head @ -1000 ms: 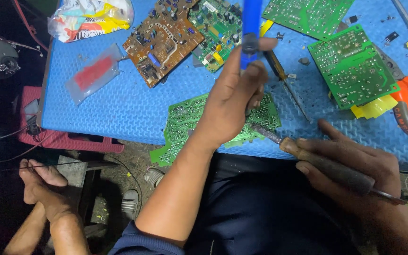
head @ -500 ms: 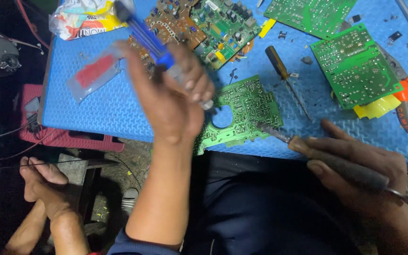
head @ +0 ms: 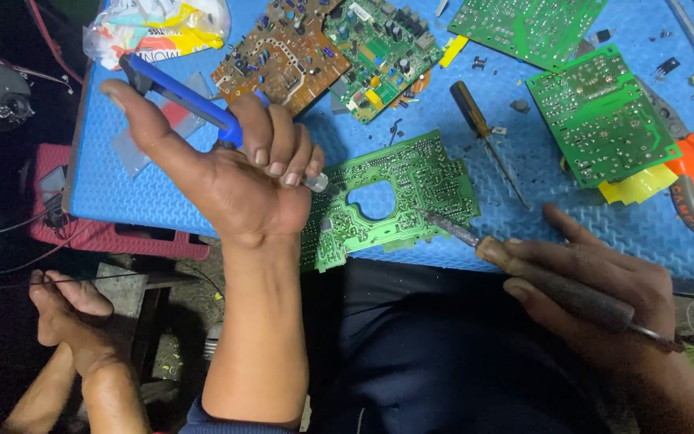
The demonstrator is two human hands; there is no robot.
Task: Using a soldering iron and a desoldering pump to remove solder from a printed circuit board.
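Blue-handled desoldering pump (head: 190, 100) is clenched in the left hand (head: 238, 181), fingers wrapped round its barrel, thumb stretched along the plunger end. Its clear nozzel end sits just beside the green circuit board (head: 395, 201). The right hand (head: 596, 293) grips a dark-handled soldering iron (head: 540, 277), tip resting on that board's near edge. A screwdriver (head: 483, 133) lies beyond the iron.

The circuit board (head: 399, 197) lies on the mat (head: 122, 193) near its front edge. Left of it the left hand (head: 234, 173) holds a pump tool (head: 182, 96); right, the right hand (head: 596, 289) holds a soldering iron (head: 524, 269). A screwdriver (head: 483, 133) lies behind.
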